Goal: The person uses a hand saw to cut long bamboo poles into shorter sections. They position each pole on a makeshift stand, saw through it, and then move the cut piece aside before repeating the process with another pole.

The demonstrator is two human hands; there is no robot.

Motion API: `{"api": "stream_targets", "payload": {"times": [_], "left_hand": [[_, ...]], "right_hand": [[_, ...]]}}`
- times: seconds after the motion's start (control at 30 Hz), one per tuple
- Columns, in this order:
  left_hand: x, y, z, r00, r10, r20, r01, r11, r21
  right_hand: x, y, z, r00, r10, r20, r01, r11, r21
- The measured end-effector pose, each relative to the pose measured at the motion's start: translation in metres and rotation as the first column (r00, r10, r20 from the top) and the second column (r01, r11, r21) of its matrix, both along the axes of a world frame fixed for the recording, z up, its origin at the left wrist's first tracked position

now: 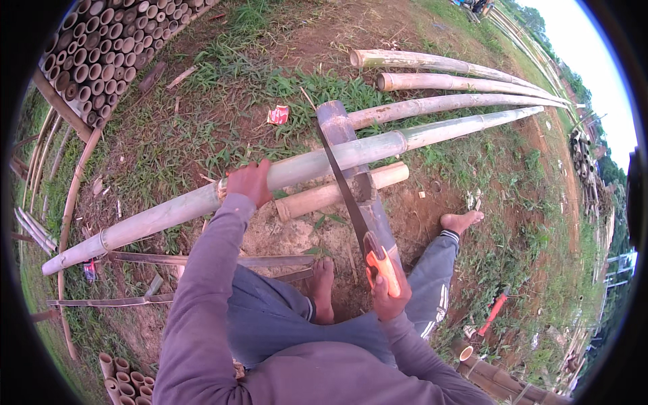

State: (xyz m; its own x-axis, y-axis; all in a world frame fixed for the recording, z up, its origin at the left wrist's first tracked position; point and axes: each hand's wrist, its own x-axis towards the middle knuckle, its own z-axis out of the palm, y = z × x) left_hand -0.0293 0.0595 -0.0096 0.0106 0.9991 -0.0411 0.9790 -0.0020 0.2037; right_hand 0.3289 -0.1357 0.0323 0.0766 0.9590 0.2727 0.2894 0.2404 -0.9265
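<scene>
A long pale green bamboo pole [169, 214] runs slantwise from the lower left to the upper right. My left hand [248, 183] is closed over its top, left of the middle. In my right hand [391, 297] is the orange handle of a hand saw [349, 199]. The saw's long dark blade lies across the bamboo pole, its tip beyond the far side; whether it has cut in cannot be seen. Under the pole is a thick dark support log [386, 236]. A shorter bamboo piece [310, 202] lies beside the pole, nearer to me, against the log.
Several long bamboo poles [459, 82] stretch away at the upper right. Cut bamboo sections are stacked [101, 61] at the upper left, with more [125, 381] at the lower left. A red-handled tool [496, 312] lies right of my leg. Split bamboo strips [270, 260] lie by my foot.
</scene>
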Motion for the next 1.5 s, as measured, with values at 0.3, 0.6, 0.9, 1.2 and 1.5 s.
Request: {"api": "stream_targets", "payload": {"times": [0.3,0.6,0.9,1.2,1.5], "left_hand": [[0.005,0.005,0.017,1.0,-0.002,-0.016,0.001,0.998,-0.059],[0.01,-0.003,0.002,1.0,-0.003,-0.021,0.002,0.999,-0.033],[-0.003,-0.007,0.008,1.0,0.006,-0.018,-0.007,0.998,-0.068],[0.017,-0.003,0.007,1.0,-0.004,-0.007,0.004,1.0,-0.014],[0.0,-0.008,0.015,1.0,0.013,-0.002,-0.013,0.996,-0.089]], "right_hand": [[-0.027,0.057,-0.009,0.999,-0.039,0.021,0.038,0.999,0.022],[-0.004,0.052,-0.014,1.0,-0.012,-0.01,0.012,0.999,-0.035],[-0.003,0.005,-0.004,0.999,-0.016,-0.037,0.012,0.995,-0.095],[-0.031,0.101,-0.015,0.996,-0.021,0.086,0.016,0.998,0.063],[0.013,-0.029,-0.003,1.0,0.007,-0.018,-0.008,1.0,-0.013]]}}
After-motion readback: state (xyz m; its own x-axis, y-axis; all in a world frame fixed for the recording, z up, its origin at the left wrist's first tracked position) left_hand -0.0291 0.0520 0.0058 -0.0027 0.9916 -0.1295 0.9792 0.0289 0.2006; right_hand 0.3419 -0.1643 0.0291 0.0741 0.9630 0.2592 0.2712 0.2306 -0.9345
